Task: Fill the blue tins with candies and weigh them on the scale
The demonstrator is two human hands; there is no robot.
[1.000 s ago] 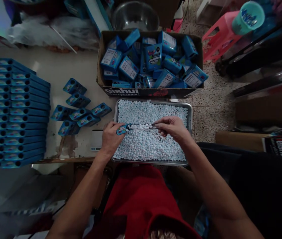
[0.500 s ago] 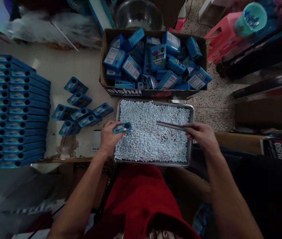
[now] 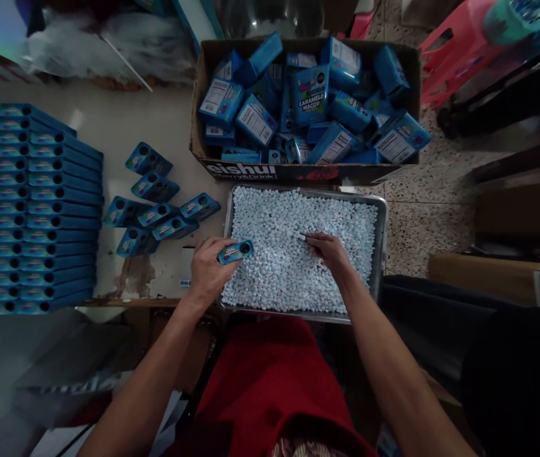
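Observation:
My left hand [image 3: 210,266] is wrapped round a small blue candy box [image 3: 235,252] at the left edge of a metal tray [image 3: 380,254]. The box's narrow end, with a dark round hole, faces up. Small pale blue and white candies [image 3: 270,279] fill the tray. Over the middle of the tray, my right hand [image 3: 325,249] has its fingers pinched together on a narrow metal scoop. Only a short dark tip shows by the fingertips; the rest is hidden by the hand or the candies.
An open cardboard carton [image 3: 250,171] of blue boxes stands behind the tray. Several similar boxes [image 3: 155,216] lie loose on the table [image 3: 108,136], with a large stack [image 3: 36,209] farther left. A pink stool [image 3: 455,51] bearing a green cup [image 3: 507,25] is at the back right.
My right hand has moved left from the tray's right edge into its middle, and the long metal scoop is now mostly hidden. The left hand still holds the blue box, slightly tilted.

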